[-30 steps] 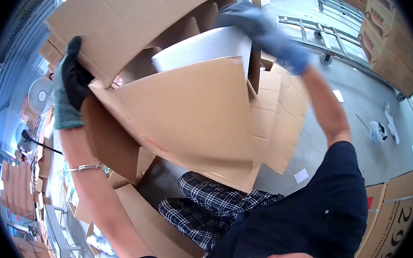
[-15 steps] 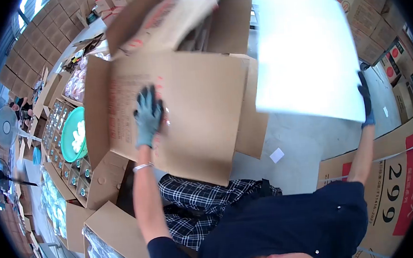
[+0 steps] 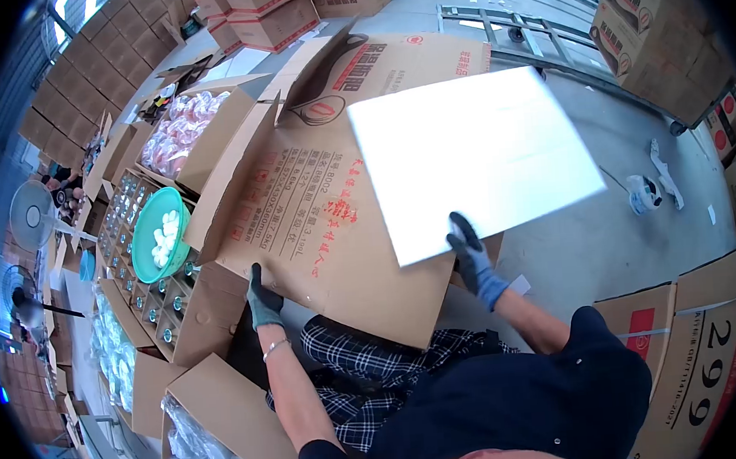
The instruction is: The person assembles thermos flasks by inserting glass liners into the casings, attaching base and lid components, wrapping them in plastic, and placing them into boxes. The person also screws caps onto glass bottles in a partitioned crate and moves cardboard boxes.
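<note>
White sheet (image 3: 474,158) in right hand (image 3: 476,266), over printed carton's (image 3: 345,261) right edge.
Right glove pinches the sheet at its near edge, dark fingertips over the face; can't tell if sheet touches carton. Left hand (image 3: 265,305), also gloved, is at carton's near-left corner; can't tell whether it grips or just touches. Farther left, green basin (image 3: 143,252) with white pieces (image 3: 165,239) sits on divided carton (image 3: 214,315), by its right edge.
</note>
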{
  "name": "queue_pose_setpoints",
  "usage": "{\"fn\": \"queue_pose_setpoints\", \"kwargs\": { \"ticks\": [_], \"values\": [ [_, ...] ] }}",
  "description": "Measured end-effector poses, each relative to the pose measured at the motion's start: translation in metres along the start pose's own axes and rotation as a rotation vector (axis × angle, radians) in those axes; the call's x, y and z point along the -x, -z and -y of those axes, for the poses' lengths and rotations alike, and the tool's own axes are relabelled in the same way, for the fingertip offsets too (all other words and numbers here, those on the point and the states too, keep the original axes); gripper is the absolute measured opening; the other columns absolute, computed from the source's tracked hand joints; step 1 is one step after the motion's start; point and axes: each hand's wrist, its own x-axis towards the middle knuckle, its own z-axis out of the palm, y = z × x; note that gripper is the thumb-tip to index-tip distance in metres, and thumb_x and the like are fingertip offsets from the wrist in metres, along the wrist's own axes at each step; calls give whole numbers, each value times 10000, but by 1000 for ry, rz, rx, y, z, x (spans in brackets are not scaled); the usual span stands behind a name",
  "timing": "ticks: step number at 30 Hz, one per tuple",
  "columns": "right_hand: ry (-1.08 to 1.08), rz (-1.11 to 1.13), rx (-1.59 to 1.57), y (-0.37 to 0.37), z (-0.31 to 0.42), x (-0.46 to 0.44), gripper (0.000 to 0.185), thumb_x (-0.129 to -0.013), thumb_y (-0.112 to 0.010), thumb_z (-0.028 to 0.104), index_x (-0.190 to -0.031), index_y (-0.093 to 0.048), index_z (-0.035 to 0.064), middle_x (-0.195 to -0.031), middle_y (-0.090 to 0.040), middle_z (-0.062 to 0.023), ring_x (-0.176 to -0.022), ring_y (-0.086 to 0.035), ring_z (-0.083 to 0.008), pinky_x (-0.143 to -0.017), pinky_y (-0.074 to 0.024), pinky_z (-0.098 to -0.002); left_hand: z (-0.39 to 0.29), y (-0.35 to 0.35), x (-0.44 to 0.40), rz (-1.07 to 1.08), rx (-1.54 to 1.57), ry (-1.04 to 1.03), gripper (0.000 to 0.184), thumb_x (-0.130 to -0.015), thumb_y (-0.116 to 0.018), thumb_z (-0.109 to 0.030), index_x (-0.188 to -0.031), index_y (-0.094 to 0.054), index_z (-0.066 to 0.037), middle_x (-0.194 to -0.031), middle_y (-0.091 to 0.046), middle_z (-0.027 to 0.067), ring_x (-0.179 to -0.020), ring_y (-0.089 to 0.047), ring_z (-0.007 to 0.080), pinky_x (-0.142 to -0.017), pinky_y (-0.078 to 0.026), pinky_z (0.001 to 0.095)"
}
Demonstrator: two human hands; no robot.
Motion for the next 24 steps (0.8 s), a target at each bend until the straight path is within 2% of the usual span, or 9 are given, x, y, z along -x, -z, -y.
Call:
{"fn": "queue_pose_setpoints", "kwargs": {
  "ticks": [1, 2, 6, 9, 13, 15, 17, 22, 24],
  "values": [
    [29, -22, 29, -12, 6, 10, 597, -837, -669, 225, -1373, -432, 114, -1397, -422, -53, -1295, -357, -203, -1087, -274, -344, -15, -11, 11, 67, 167, 146, 615, -854, -665, -224, -1354, -385, -4, -1241, -533, 94, -1115, -525, 223, -961, -421, 343],
    [49, -49, -50, -17, 1, 6, 581, -846, -660, 226, -1369, -435, 106, -1393, -425, -60, -1292, -359, -202, -1085, -275, -340, -22, -29, 21, 26, 78, -26, 563, -862, -650, -255, -1318, -433, -7, -1283, -514, 101, -1113, -538, 238, -964, -437, 353],
    [187, -135, -92, -27, 4, 2, 510, -907, -588, 257, -1365, -427, 103, -1390, -414, -89, -1275, -371, -202, -1076, -287, -339, -120, -137, 80, 413, 346, 24, 502, -890, -605, -256, -1295, -449, -6, -1238, -547, 121, -1117, -547, 258, -949, -472, 385],
    [109, -113, -570, -35, 8, -4, 565, -940, -536, 296, -1421, -321, 90, -1404, -395, -91, -1278, -360, -197, -1064, -314, -339, -156, -192, 108, 432, 158, -205, 492, -876, -609, -246, -1270, -473, 15, -1180, -575, 132, -1074, -565, 250, -953, -458, 371],
    [205, -108, -543, 28, -34, -19, 534, -968, -451, 281, -1458, -257, 194, -1371, -422, -101, -1204, -455, -217, -1011, -409, -377, -166, -243, 171, 465, 47, -448, 438, -793, -648, -33, -1205, -518, 43, -1115, -606, 117, -993, -600, 203, -880, -497, 327],
    [145, -50, -660, 46, 8, -5, 485, -990, -418, 211, -1432, -292, 57, -1373, -431, -39, -1207, -441, -168, -1007, -393, -316, -158, -247, 187, 414, 60, -486, 544, -724, -670, 58, -1236, -489, 42, -1126, -600, 119, -1005, -595, 213, -877, -496, 318],
    [369, -240, -171, 63, 11, -13, 486, -987, -421, 260, -1427, -326, 79, -1360, -444, -71, -1165, -476, -158, -1012, -404, -319, -152, -243, 195, 391, 161, -404, 575, -724, -647, 83, -1266, -462, 35, -1163, -583, 120, -1034, -586, 231, -908, -482, 341],
    [538, -314, -247, 89, 73, -56, 432, -988, -441, 237, -1334, -430, -23, -1342, -470, -90, -1210, -446, -180, -1054, -334, -315, -102, -235, 150, 209, 58, -574, 489, -774, -581, -5, -1245, -467, 54, -1245, -534, 158, -1090, -562, 266, -956, -459, 404],
    [522, -308, -345, 86, 126, -75, 425, -966, -482, 194, -1326, -438, -28, -1336, -476, -102, -1208, -461, -183, -1056, -350, -315, -101, -258, 124, 368, 140, -516, 423, -826, -547, -81, -1221, -500, 63, -1243, -539, 160, -1112, -553, 270, -972, -446, 422]
  ]
}}
